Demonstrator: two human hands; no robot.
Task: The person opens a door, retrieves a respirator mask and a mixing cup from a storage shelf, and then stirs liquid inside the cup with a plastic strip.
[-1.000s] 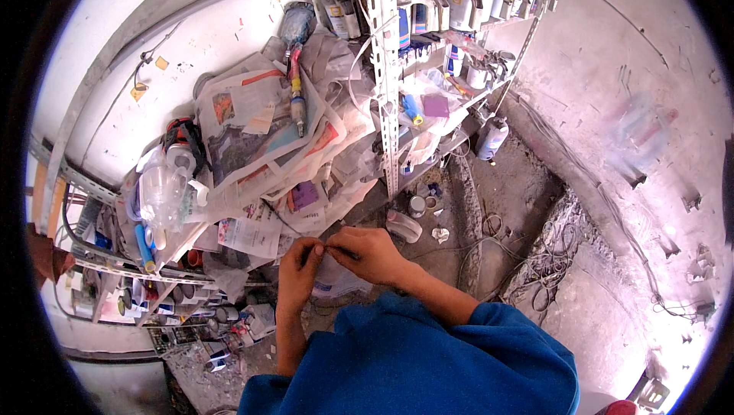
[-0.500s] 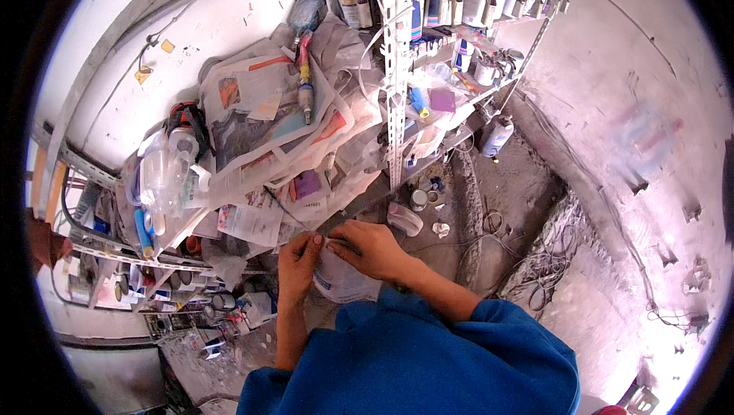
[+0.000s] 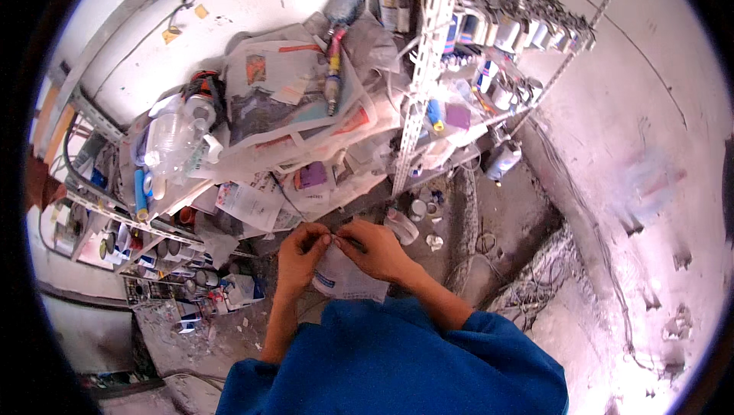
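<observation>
Premises: a workshop; the exact trade cannot be told. At far centre and right, a slotted metal rack [image 3: 419, 90] holds close-packed containers [image 3: 508, 35] with dark, grimy tops. At far left, spread newspaper [image 3: 267, 79] carries a long hand tool [image 3: 333, 71] and clear plastic ware [image 3: 168, 140]. The floor [image 3: 508, 205] is grey and littered, the right wall [image 3: 604, 102] smudged.

- Left hand [image 3: 304, 251], right hand [image 3: 372, 247]: before the newspapers [image 3: 287, 63]
- Tool [image 3: 334, 75]: on the newspapers
- Plastic cups [image 3: 170, 141]: left of it (well apart)
- Cans [image 3: 506, 35]: on the rack [image 3: 428, 71], right
</observation>
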